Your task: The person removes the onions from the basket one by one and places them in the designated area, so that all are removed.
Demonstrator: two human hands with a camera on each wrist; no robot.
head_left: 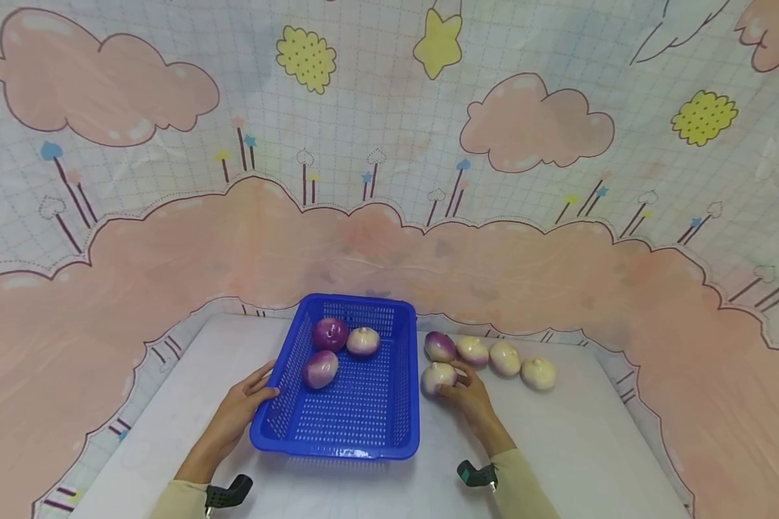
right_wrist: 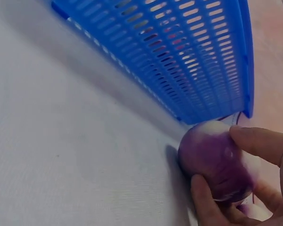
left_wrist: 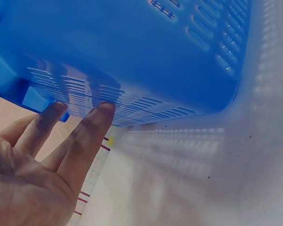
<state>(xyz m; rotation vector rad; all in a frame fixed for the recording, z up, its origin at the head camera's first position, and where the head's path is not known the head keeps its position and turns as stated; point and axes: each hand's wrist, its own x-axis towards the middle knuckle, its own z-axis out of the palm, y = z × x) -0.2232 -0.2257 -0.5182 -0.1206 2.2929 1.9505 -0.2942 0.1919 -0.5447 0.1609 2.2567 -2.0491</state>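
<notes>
Printed cloth (head_left: 389, 249) with pink clouds and yellow shapes is hanging behind a white worktop (head_left: 591, 440). Blue basket (head_left: 337, 450), its long axis running away from the person, is sitting on that worktop with three turnips (head_left: 329, 334) lying inside, towards its far left.

Just outside the basket's right wall, the right hand (head_left: 474, 398) is gripping a pale-and-purple turnip (head_left: 438, 378), its fingers curling round the sides. That turnip is lying leftward of the palm, between this hand and the basket, so the right hand is being the nearer one; being round, it is showing no clear long axis. Four loose turnips (head_left: 505, 358) are lining up beyond and to the right.

Meanwhile, the left hand (head_left: 235, 409) is touching the basket's left side, its fingers extending, slightly apart. No brand, label or readable writing is showing.
</notes>
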